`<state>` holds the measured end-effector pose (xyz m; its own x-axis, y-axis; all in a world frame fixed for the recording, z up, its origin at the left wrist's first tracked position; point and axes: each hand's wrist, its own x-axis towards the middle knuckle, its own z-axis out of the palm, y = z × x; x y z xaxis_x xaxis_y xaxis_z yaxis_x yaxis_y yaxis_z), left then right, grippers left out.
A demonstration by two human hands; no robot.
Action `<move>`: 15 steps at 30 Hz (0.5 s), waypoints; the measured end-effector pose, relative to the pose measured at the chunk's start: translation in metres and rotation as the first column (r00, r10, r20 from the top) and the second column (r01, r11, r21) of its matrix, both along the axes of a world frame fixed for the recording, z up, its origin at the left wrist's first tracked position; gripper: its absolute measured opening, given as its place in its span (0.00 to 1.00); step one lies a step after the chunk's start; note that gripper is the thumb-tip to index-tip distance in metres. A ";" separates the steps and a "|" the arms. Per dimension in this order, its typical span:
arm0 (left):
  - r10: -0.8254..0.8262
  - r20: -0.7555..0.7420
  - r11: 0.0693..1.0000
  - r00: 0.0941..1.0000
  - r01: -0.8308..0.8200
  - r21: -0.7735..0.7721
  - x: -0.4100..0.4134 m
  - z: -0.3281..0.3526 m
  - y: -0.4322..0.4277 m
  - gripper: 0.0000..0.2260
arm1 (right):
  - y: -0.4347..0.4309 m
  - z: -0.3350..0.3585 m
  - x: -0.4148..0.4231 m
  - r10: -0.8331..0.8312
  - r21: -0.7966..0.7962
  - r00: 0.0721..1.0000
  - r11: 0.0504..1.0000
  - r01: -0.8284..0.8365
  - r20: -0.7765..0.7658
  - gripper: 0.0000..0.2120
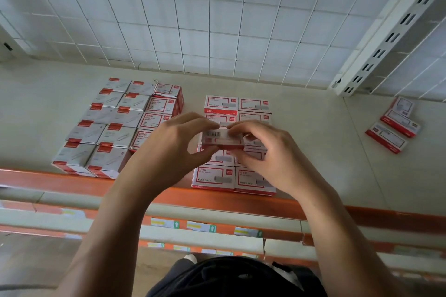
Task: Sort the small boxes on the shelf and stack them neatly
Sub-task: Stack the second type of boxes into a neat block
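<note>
Both hands, left hand (177, 144) and right hand (268, 152), pinched one small box (220, 138) mid-frame. Stacked boxes (231, 176) sat right underneath on the shelf (313, 152).

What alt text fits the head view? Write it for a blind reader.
A left hand and right hand pinch one small red-and-white cardboard box, barcode up, over a two-column block of matching boxes near the orange front edge of the beige shelf. A larger block of red-and-white boxes sits left; loose flat boxes lie right.
</note>
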<state>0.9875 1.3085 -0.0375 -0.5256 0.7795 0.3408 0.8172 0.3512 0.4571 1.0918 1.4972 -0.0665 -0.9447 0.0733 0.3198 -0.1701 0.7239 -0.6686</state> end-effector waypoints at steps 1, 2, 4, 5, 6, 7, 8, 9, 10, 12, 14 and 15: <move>-0.010 0.009 1.000 1.000 0.010 0.022 0.001 0.001 0.001 0.17 | 0.000 0.000 0.001 -0.021 -0.028 1.000 0.999 0.020 -0.003 0.14; -0.029 0.017 0.999 0.999 0.028 0.031 0.002 0.001 0.002 0.18 | 0.000 0.001 0.003 -0.042 -0.060 0.999 0.997 0.041 -0.005 0.14; -0.062 0.019 0.998 0.998 0.062 0.009 0.003 0.001 0.004 0.24 | -0.001 0.001 0.004 -0.069 -0.129 0.998 0.989 0.068 -0.004 0.13; -0.062 0.014 0.998 0.998 0.062 -0.005 0.003 0.000 0.006 0.25 | -0.002 0.001 0.005 -0.075 -0.158 0.997 0.985 0.075 0.005 0.13; -0.052 0.011 0.999 0.999 0.052 -0.011 0.003 -0.001 0.008 0.25 | -0.003 0.001 0.006 -0.082 -0.175 0.997 0.981 0.083 0.015 0.13; -0.041 0.013 0.999 0.999 0.042 -0.012 0.003 -0.002 0.009 0.24 | -0.003 0.000 0.006 -0.089 -0.179 0.996 0.980 0.092 0.023 0.14; -0.035 0.019 0.999 0.999 0.035 -0.010 0.003 -0.002 0.010 0.23 | -0.003 0.000 0.007 -0.094 -0.171 0.995 0.980 0.097 0.023 0.15; -0.030 0.031 1.000 0.999 0.030 -0.009 0.003 -0.002 0.010 0.22 | -0.003 0.000 0.007 -0.098 -0.150 0.995 0.984 0.100 0.016 0.18; -0.022 0.046 1.000 0.999 0.022 -0.004 0.004 -0.003 0.011 0.21 | -0.002 0.001 0.008 -0.102 -0.112 0.995 0.988 0.102 0.004 0.21; -0.002 0.065 1.000 0.998 0.001 0.017 0.003 -0.003 0.011 0.21 | 0.001 0.001 0.007 -0.090 0.005 0.995 0.996 0.090 -0.051 0.26; 0.004 0.065 1.000 0.998 -0.005 0.018 0.003 -0.003 0.010 0.21 | 0.002 0.000 0.005 -0.063 0.097 0.990 0.992 0.075 -0.123 0.24; 0.001 0.062 1.000 0.998 -0.002 0.011 0.003 -0.002 0.010 0.21 | 0.002 0.000 0.004 -0.062 0.114 0.989 0.990 0.078 -0.138 0.23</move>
<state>0.9909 1.3185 -0.0400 -0.5471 0.7751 0.3161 0.7868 0.3473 0.5103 1.0959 1.4992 -0.0665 -0.8867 0.0918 0.4531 -0.1979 0.8103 -0.5516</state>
